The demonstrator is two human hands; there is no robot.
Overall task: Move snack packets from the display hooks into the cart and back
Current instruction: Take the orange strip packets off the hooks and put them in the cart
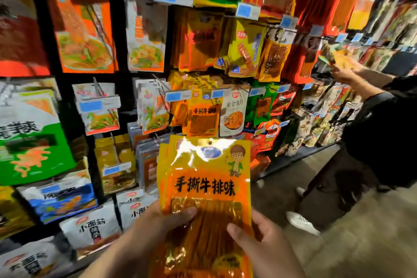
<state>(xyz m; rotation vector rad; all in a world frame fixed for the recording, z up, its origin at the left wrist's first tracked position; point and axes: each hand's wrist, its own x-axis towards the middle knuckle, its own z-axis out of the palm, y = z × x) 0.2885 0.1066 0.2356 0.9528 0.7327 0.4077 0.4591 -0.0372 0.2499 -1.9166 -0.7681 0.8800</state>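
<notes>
A shop aisle is walled with snack packets on display hooks [158,84]. At 6 o'clock an orange-yellow snack packet [206,187] is held upright, pinched at its lower edges by the left hand [167,221] and right hand [255,239], thumbs laid across its glossy, clear-windowed front.

The orange packet [204,189] runs off the bottom edge. The bystander [381,133] on the right is cut off, their held packet [340,58] blurred.
</notes>
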